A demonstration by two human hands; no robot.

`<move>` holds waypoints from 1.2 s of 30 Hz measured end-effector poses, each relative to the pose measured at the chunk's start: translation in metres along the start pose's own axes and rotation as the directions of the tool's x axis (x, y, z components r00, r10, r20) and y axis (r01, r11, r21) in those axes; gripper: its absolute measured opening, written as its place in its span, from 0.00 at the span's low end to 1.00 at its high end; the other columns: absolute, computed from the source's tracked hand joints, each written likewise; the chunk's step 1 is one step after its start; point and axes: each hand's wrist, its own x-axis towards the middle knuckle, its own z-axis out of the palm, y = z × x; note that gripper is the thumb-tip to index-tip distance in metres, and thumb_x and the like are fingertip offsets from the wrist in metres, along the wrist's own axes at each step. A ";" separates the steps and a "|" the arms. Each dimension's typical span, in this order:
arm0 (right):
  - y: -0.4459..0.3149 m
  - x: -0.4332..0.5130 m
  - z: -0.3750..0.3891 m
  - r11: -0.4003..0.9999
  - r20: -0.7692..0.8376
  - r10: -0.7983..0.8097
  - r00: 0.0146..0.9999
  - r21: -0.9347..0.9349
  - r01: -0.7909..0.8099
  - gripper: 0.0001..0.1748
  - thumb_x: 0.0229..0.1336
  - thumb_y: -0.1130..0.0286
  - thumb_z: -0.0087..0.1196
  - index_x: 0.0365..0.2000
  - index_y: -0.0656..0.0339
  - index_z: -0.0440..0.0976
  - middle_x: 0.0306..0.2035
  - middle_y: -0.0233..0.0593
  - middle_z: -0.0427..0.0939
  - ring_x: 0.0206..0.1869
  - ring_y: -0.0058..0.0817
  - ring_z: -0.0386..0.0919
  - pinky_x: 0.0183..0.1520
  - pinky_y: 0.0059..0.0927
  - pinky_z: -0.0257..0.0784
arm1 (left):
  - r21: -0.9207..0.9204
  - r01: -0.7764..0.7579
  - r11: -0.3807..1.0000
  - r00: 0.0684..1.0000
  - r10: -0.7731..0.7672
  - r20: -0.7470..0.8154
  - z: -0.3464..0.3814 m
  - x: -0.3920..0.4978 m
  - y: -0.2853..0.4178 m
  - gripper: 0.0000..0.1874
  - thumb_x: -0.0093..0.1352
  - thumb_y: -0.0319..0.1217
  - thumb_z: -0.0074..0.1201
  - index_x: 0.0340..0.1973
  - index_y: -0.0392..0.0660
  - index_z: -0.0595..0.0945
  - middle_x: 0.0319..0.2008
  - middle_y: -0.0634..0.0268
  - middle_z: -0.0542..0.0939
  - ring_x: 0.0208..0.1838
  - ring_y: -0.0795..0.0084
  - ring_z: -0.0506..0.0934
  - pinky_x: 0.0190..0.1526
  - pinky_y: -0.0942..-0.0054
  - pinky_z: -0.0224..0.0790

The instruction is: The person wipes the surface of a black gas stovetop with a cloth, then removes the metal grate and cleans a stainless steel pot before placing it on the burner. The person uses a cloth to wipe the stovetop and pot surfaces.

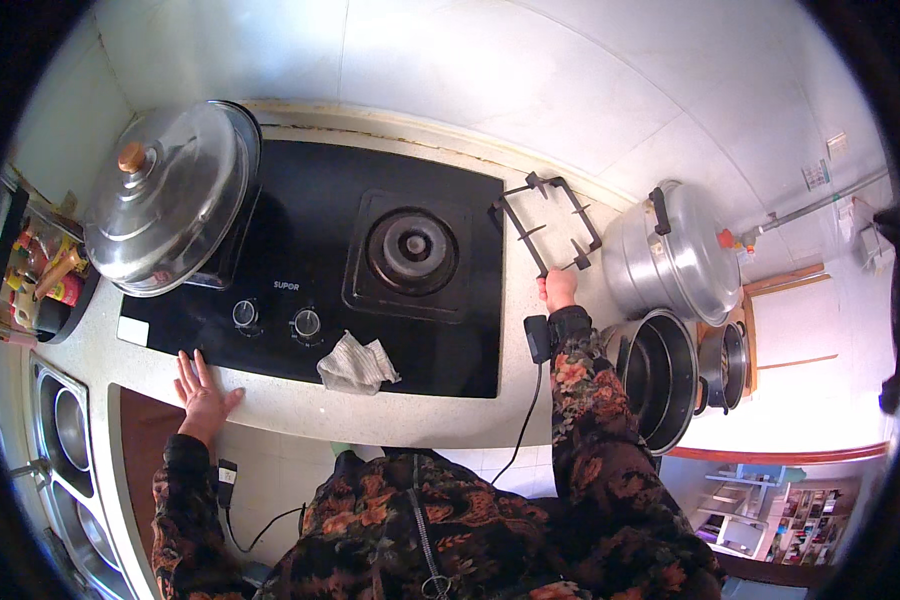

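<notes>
My right hand (559, 289) grips the near corner of a black metal pan support (520, 225), which is over the pale counter (427, 427) to the right of the hob. Spread flat, my left hand (203, 394) rests at the front edge of the black glass gas hob (307, 195). The right burner (414, 246) is bare, with its ring and cap exposed. Two control knobs, a left one (245, 313) and a right one (307, 323), sit near the front. A crumpled, light-coloured cloth (358, 363) lies on the hob's front edge.
A pan with a domed metal lid (176, 195) covers the left burner. On the right stand a lidded aluminium pot (656, 255), an open dark pot (656, 382) and another pot (722, 367). Bottles (60, 277) fill a rack at left, above a double sink (64, 420).
</notes>
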 end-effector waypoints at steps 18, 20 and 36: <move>-0.009 -0.167 0.049 0.835 0.399 -0.336 0.853 -0.293 0.465 0.15 0.67 0.65 0.43 0.27 0.66 0.63 0.16 0.40 0.70 0.15 0.27 0.73 0.16 0.30 0.68 | 0.000 -0.036 0.999 0.999 0.036 -0.005 -0.009 -0.004 0.006 0.62 0.59 0.63 0.53 0.71 0.39 0.36 0.72 0.40 0.30 0.75 0.43 0.30 0.69 0.37 0.27; -0.004 -0.173 0.061 0.818 0.405 -0.363 0.839 -0.293 0.495 0.15 0.67 0.66 0.44 0.26 0.67 0.63 0.15 0.42 0.71 0.15 0.30 0.74 0.17 0.32 0.68 | 0.001 -0.033 0.999 0.999 0.033 -0.009 -0.008 -0.004 0.007 0.62 0.59 0.63 0.53 0.71 0.39 0.37 0.72 0.40 0.30 0.75 0.43 0.30 0.69 0.37 0.27; -0.014 -0.165 0.081 0.771 0.517 -0.299 0.802 -0.365 0.522 0.16 0.67 0.66 0.43 0.28 0.70 0.65 0.16 0.44 0.73 0.16 0.31 0.75 0.18 0.32 0.70 | -0.053 -0.018 0.998 0.999 0.020 0.031 -0.010 -0.004 0.006 0.62 0.58 0.62 0.56 0.71 0.42 0.36 0.72 0.42 0.28 0.75 0.44 0.28 0.69 0.39 0.25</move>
